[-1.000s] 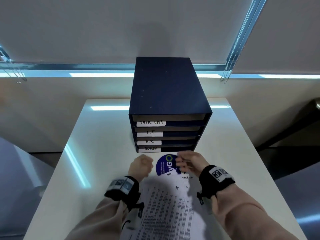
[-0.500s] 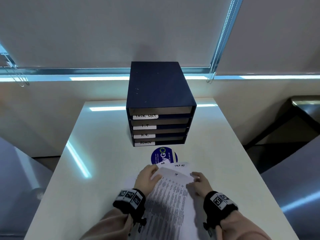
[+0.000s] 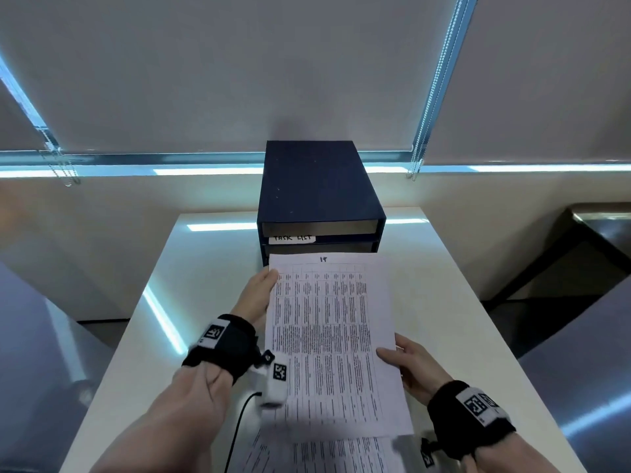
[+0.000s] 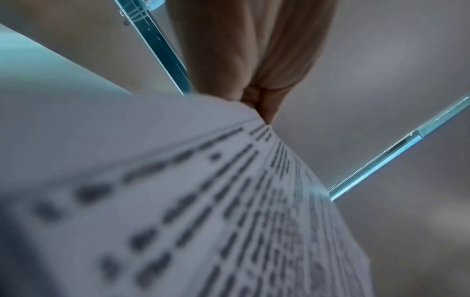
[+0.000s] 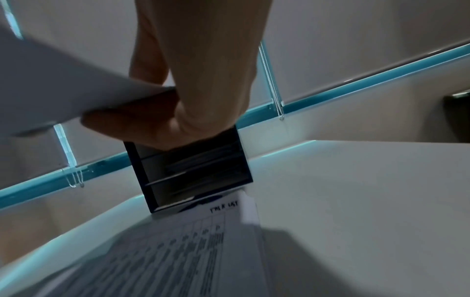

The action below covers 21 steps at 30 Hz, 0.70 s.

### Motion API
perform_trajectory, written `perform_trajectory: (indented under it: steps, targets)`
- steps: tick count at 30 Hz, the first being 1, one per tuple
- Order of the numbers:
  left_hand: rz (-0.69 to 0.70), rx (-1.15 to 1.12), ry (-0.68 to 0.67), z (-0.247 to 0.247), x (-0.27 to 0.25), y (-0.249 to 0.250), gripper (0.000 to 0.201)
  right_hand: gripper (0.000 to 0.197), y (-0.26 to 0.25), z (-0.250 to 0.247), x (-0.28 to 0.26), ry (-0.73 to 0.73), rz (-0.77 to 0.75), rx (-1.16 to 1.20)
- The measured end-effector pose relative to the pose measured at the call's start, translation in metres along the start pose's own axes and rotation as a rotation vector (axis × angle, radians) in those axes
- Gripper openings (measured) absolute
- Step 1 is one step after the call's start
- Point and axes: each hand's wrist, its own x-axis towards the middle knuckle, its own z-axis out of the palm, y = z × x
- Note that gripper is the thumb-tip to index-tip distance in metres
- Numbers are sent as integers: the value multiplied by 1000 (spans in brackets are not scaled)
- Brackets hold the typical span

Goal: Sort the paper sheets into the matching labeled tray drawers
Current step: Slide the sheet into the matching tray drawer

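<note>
Stack [image 3: 341, 455] lies on the table [image 3: 461, 319] nearest the person. Above it, a printed sheet [image 3: 327, 336] (handwritten mark at top) is held aloft: right hand [image 3: 413, 367] pinches its right edge, left hand [image 3: 256, 298] grips its left edge. Beyond stands the tray [image 3: 317, 186], top drawer labelled "TASK LIST" [image 3: 292, 238].

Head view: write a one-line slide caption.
Both hands, left hand and right hand, hold a printed sheet before the drawer unit.
</note>
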Motion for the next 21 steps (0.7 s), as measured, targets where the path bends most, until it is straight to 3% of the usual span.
perform_trajectory:
  steps: [7, 14, 17, 21]
  targets:
    - [-50, -55, 23, 3, 1, -3, 29, 40, 2, 0, -7, -8, -3, 0]
    - [-134, -48, 129, 7, 6, -1, 42, 27, 16, 4, 2, 145, 0, -100]
    - [-146, -73, 84, 11, 5, -8, 52, 31, 8, 0, 15, 176, 23, -134]
    - [-197, -59, 33, 6, -1, -31, 39, 34, -12, -2, 43, 213, 69, -152]
